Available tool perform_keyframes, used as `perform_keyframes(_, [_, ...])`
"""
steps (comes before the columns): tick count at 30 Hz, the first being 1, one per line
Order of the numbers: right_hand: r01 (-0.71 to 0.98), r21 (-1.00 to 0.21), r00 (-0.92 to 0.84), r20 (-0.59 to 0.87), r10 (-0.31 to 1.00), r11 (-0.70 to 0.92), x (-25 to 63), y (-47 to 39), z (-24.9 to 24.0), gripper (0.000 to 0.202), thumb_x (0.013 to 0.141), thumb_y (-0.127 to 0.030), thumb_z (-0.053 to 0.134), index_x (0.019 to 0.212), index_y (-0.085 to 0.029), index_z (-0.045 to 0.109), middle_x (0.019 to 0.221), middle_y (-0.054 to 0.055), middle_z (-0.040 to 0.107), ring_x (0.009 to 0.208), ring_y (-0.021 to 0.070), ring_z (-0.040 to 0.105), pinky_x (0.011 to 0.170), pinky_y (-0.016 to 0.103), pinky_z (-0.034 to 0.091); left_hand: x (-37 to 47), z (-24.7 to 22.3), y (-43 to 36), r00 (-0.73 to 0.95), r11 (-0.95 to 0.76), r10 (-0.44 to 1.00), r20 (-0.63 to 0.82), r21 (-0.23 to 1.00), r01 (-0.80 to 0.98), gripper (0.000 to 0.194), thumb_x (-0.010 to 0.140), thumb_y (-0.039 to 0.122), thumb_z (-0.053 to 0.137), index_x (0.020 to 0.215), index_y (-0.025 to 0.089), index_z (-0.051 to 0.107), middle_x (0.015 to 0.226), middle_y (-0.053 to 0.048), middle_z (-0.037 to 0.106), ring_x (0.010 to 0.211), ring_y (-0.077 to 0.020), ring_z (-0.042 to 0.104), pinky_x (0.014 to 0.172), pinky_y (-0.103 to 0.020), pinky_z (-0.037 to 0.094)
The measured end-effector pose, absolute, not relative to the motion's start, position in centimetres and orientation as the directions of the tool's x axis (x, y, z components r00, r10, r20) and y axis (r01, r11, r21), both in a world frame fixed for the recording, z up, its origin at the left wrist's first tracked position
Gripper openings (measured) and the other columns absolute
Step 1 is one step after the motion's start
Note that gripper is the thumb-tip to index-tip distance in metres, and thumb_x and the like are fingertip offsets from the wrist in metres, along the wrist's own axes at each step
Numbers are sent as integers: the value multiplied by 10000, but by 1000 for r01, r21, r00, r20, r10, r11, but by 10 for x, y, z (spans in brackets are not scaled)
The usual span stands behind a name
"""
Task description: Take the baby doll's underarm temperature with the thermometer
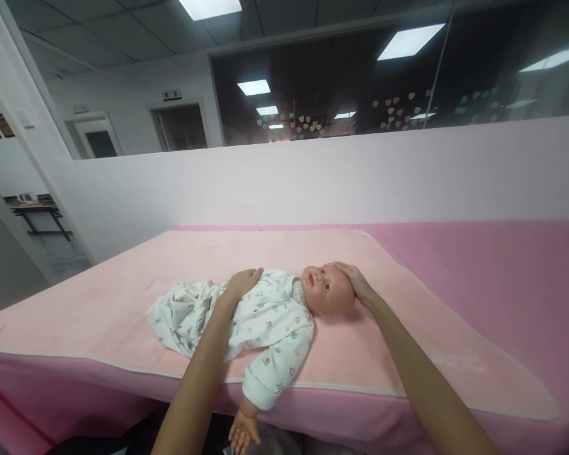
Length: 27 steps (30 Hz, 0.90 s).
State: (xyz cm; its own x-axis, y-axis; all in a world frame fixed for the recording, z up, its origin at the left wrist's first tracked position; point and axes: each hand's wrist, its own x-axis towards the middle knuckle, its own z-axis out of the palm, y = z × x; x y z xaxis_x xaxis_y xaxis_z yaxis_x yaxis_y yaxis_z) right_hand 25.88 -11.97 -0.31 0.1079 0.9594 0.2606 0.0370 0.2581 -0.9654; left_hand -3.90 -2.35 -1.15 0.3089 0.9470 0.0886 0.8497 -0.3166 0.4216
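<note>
A baby doll (329,294) lies on its back across the table, its bald head to the right. It wears a white printed outfit (272,316), bunched up around the legs at the left. My left hand (244,282) rests flat on the doll's belly with the fingers stretched out. At the top of the doll's head, my right hand (355,281) lies against the crown, fingers extended along it. One doll arm reaches toward me, and its bare hand (244,430) hangs over the table's front edge. The doll's feet are hidden in the cloth.
A peach mat (99,303) with a white border covers much of the table, over a pink cloth (512,284). Behind it stands a white half wall (313,183) with glass above. At far left, a small desk (33,205) holds some items beyond a doorway.
</note>
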Motion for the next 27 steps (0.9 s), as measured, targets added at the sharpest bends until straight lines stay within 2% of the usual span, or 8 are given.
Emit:
perform_keyframes(4, [45,-964,119,266,957,262,258,-121,-3,306,717,-466,578,795,-191,688,970,40,681,964,240,586,881,347,434,-40,-12,-23,303,-310,949,91,448,839,587,845,550,223,1037,185,640,1134,-107,632,1058,-309,558,887,-364,399])
perform_keyframes(11, [70,-958,196,287,938,279,259,-118,-4,409,708,-434,591,1078,-264,624,1218,3,577,1094,222,528,925,328,412,-39,-15,-20,291,-312,948,126,544,779,551,820,563,302,982,183,667,1100,-110,648,1049,-322,560,895,-377,398])
perform_keyframes(14, [97,-953,253,302,919,286,257,-116,-6,456,717,-432,572,1145,-274,578,1116,7,634,1013,222,578,869,332,448,-40,-16,-16,287,-327,943,168,625,709,518,814,539,354,1036,177,651,1127,-89,638,1081,-293,547,916,-347,400])
perform_keyframes(18, [181,-930,433,367,824,319,255,-113,-8,380,728,-413,522,1042,-213,601,932,51,675,904,236,605,810,348,462,-46,-12,-19,294,-391,918,267,742,544,538,875,470,278,1276,176,483,1310,-56,506,1177,-206,487,923,-267,413])
perform_keyframes(21, [268,-900,572,436,694,344,254,-117,-6,325,737,-390,510,991,-202,586,995,73,639,960,245,557,892,377,401,-48,-7,-31,340,-511,839,425,830,225,514,873,447,324,1287,183,476,1362,-70,444,1241,-211,418,973,-293,382])
perform_keyframes(23, [445,-812,585,583,564,378,249,-124,-4,264,752,-359,503,948,-205,591,1020,80,621,1001,247,521,955,392,338,-45,-4,-41,488,-554,744,456,830,68,455,791,429,511,1171,192,589,1360,-70,444,1253,-246,396,987,-317,373])
perform_keyframes(24, [569,-723,527,686,501,391,244,-128,-3,220,762,-338,498,907,-207,600,989,83,624,993,247,518,967,399,320,-41,-4,-45,578,-562,697,425,824,72,418,725,404,608,1090,203,643,1352,-61,454,1250,-259,395,986,-317,374])
perform_keyframes(27, [855,-259,50,903,427,449,221,-140,-5,138,791,-258,478,752,-225,606,764,64,629,828,222,551,905,397,360,-31,-4,-54,673,-552,679,294,809,203,267,610,337,734,841,204,723,1264,-62,530,1174,-266,460,950,-307,394])
